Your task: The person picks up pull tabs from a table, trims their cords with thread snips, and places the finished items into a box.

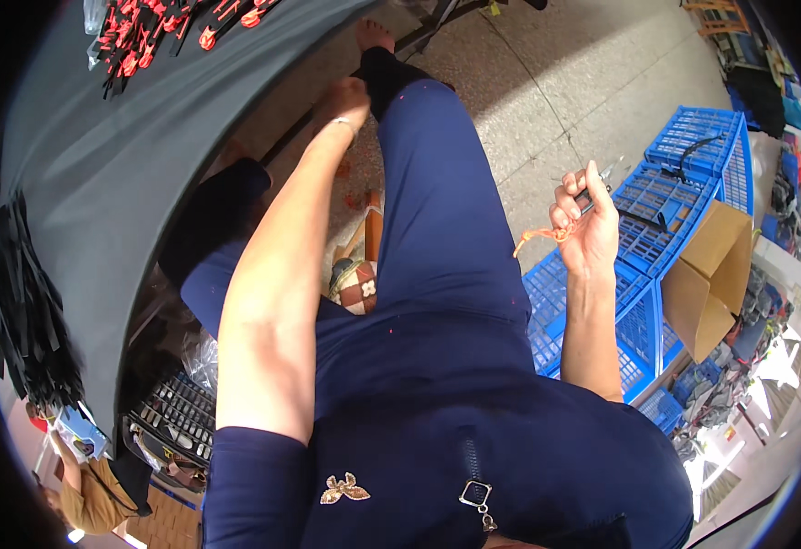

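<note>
My right hand (pixel 588 220) is raised beside my right knee, its fingers curled round a small dark-handled tool (pixel 584 199). A pale, shiny tip pokes out past the fingers, too small to identify. An orange cord (pixel 537 238) hangs from the tool on the palm side. My left arm reaches down between my legs and the dark-covered table (pixel 144 174). At its end my left hand (pixel 345 102) is closed, close to the dark cuff at my ankle. Whatever its fingers hold, if anything, is hidden.
Black straps with red-orange buckles (pixel 149 37) lie on the table's far end; a bundle of black strips (pixel 25 302) hangs at its left. Blue plastic crates (pixel 661 197) and an open cardboard box (pixel 707 274) stand right. Another person (pixel 98 494) is at lower left.
</note>
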A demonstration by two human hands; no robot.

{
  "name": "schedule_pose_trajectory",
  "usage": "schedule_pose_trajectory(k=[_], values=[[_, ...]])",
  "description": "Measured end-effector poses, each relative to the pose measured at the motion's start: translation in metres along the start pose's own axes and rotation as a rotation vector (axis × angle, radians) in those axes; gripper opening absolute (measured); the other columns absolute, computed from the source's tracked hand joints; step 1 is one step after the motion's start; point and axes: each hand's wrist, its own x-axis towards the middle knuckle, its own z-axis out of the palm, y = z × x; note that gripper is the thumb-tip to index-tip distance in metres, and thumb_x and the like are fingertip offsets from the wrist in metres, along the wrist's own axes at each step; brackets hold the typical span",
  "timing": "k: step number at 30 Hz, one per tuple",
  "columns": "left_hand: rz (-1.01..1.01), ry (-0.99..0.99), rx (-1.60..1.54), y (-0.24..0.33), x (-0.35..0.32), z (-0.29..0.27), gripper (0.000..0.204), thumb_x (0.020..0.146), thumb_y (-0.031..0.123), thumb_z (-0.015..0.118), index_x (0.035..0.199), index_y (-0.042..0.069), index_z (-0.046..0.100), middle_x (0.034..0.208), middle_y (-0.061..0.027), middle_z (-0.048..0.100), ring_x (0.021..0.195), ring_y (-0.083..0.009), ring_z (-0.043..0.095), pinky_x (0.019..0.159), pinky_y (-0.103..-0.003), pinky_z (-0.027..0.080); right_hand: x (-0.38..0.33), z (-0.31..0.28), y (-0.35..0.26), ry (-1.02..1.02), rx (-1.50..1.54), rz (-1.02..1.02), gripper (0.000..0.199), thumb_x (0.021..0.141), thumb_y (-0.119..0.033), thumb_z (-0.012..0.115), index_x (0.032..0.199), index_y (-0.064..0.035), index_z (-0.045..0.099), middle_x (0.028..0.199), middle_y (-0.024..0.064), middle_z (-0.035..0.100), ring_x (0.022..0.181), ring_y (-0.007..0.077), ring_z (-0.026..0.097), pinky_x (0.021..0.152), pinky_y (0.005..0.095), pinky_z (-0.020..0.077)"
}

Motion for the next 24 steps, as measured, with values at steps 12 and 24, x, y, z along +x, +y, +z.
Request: schedule_pose_trajectory(k=[12, 24], values=[[-0.250, -0.258, -0.192, 0.006, -0.072, -0.008, 0.050, 0.093, 0.036, 0.032, 0.120, 0.002, 0.055, 0.127, -0.0222, 0.051, 0.121, -0.0313, 0.046, 0.102, -0.035, 0.034, 0.001, 0.010, -0.010, -0.047, -0.035, -0.092, 0.026, 0.091, -0.027, 0.057, 0.073, -0.0083, 0.052, 0.074, 0.0033, 0.052, 0.049, 0.0042, 0.036, 0.043, 0.0183, 0.0313], [1.084, -0.520, 0.272, 0.033, -0.249, -0.002, 0.065, 0.081, 0.043, 0.061, 0.140, 0.032, 0.036, 0.151, -0.0025, 0.021, 0.140, -0.0326, 0.010, 0.107, -0.062, 0.012, -0.001, 0.022, -0.003, -0.072, -0.149, -0.190, 0.024, 0.091, -0.024, 0.059, 0.078, -0.0049, 0.053, 0.071, 0.0033, 0.053, 0.047, 0.0037, 0.037, 0.041, 0.0183, 0.0305]])
